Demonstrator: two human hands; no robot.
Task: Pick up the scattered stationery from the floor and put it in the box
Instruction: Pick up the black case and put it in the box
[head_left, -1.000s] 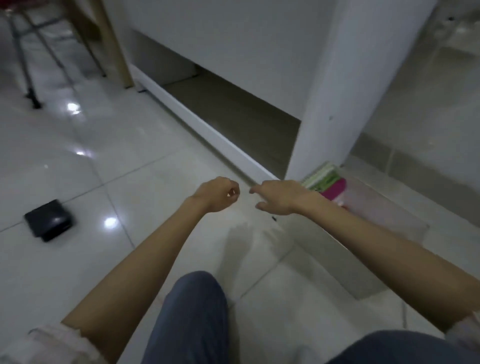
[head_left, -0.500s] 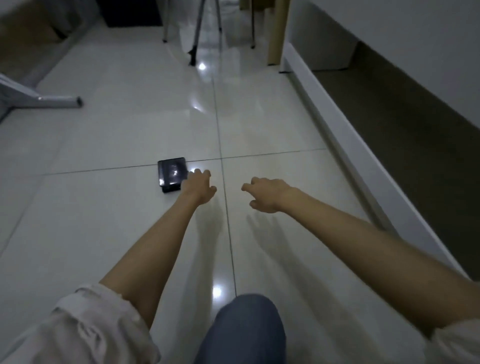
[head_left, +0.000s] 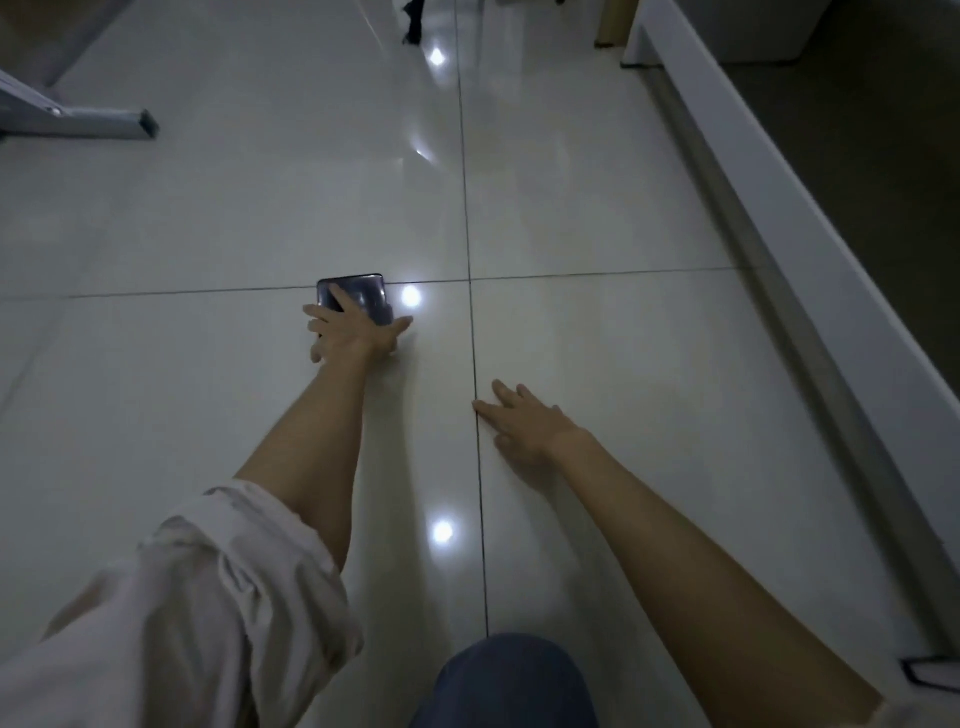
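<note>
A small dark rectangular case (head_left: 363, 295) lies flat on the glossy tiled floor, at a tile joint. My left hand (head_left: 349, 332) is stretched out over its near side, fingers spread and laid on top of it, thumb out to the right on the floor; it covers the case's near edge. My right hand (head_left: 519, 423) is flat and spread on the floor further right and nearer to me, holding nothing. The box is not in view.
A white cabinet plinth (head_left: 789, 234) runs along the right with a dark recess behind it. A grey metal frame foot (head_left: 98, 123) lies at the upper left. A book corner (head_left: 935, 675) shows at the lower right. My knee (head_left: 509, 680) is at the bottom.
The view swung from the box by the cabinet to the open floor. My left hand reached forward from beside the case onto it and spread its fingers. My right hand opened and lowered to the floor.
</note>
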